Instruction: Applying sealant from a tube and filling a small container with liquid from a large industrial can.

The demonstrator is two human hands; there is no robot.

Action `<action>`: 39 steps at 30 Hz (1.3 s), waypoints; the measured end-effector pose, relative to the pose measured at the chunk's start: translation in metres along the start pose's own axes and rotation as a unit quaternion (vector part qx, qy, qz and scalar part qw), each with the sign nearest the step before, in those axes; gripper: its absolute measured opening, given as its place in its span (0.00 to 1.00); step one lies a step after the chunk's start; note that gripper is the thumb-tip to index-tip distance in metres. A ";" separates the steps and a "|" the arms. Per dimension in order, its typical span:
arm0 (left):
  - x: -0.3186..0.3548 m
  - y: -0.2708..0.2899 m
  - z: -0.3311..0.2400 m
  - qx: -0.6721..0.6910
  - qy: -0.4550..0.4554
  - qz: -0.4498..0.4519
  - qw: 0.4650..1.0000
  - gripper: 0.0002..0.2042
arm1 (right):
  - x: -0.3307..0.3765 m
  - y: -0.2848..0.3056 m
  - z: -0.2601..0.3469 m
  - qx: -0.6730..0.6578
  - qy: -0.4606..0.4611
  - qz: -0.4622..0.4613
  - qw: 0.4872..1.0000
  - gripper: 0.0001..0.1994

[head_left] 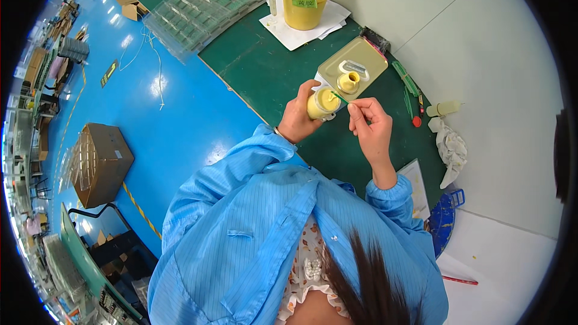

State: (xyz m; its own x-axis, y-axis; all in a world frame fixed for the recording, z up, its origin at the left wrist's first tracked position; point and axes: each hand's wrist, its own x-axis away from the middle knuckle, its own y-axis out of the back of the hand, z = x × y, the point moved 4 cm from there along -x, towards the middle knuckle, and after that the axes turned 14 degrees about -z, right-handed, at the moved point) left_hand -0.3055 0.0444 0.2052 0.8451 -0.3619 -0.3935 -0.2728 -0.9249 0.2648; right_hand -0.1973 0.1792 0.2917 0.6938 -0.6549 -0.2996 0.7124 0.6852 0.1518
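Observation:
My left hand [295,119] is wrapped round a small clear cup [314,108] of pale yellow, thick-looking stuff, tilted a little. Between the thumb and fingertips of my right hand [374,127] is a thin green stick [341,97]. Its far end reaches over the cup and meets the yellow stuff there. Just beyond the cup is a flat-topped metal can [371,64] with a carrying handle and a yellow-smeared spout [349,81]. White paper shows partly between the can and my left hand.
A yellow-stained measuring jug [304,6] stands on white sheets [274,29] at the back of the green table [253,60]. Green sticks [407,81], a yellowish bottle [444,108] and crumpled tissue [450,149] lie right. Clear trays [205,12] are far left, and a cardboard box [111,159] is on the floor.

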 end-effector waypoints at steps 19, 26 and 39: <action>0.019 -0.005 -0.016 -0.042 0.013 -0.020 0.999 0.35 | -0.001 0.012 -0.007 -0.047 -0.122 0.092 0.987 0.05; 0.025 -0.007 -0.016 -0.055 0.014 -0.027 0.998 0.36 | -0.004 0.014 -0.013 -0.058 -0.128 0.081 0.987 0.07; 0.042 -0.003 -0.006 -0.090 0.055 -0.038 0.994 0.37 | -0.053 0.021 -0.057 0.053 0.051 0.046 0.996 0.07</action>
State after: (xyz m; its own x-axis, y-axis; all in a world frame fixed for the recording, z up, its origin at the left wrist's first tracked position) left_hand -0.2663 0.0325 0.1936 0.9077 -0.2681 -0.3229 -0.1277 -0.9094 0.3959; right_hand -0.2248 0.2468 0.2566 0.7463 -0.5518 -0.3723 0.6571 0.6999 0.2798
